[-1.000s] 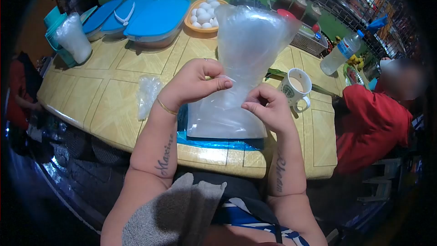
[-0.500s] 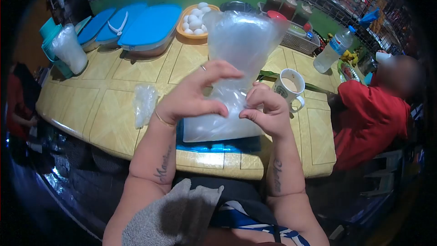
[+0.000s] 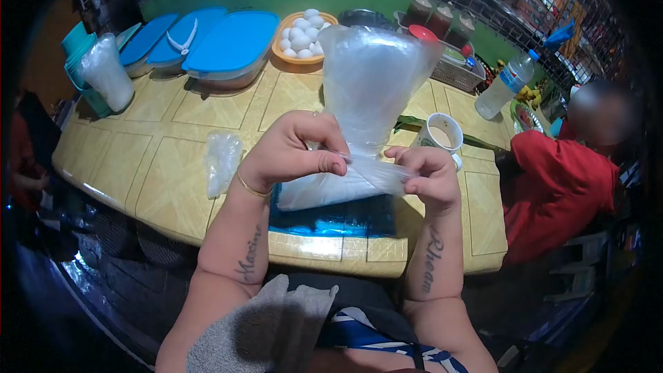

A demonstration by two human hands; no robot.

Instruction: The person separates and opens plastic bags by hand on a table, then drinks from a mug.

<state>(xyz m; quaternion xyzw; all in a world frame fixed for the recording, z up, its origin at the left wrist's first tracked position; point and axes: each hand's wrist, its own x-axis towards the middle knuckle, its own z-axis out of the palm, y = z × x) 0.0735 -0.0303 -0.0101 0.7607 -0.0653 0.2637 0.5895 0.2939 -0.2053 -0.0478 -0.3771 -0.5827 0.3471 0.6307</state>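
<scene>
A large clear plastic bag (image 3: 373, 90) stands in front of me, puffed out at its upper end and gathered narrow lower down. My left hand (image 3: 297, 148) pinches the gathered plastic between thumb and fingers. Slightly to the right, my right hand (image 3: 428, 171) also pinches it, and the plastic is stretched between the two hands. The bag's flatter lower part lies over a blue plastic sheet (image 3: 331, 220) at the table's near edge. A mug of light brown drink (image 3: 440, 131) stands just beyond my right hand. Left of my left hand lies a small crumpled clear bag (image 3: 223, 162).
Blue-lidded containers (image 3: 231, 41) and an orange basket of white eggs (image 3: 302, 38) line the back of the table. A water bottle (image 3: 506, 85) stands at the right, near a person in red (image 3: 563, 183). A teal pitcher (image 3: 83, 69) is at the left.
My left hand has closed onto the plastic. My right hand has moved right and slightly down, drawing the gathered plastic out between both hands.
</scene>
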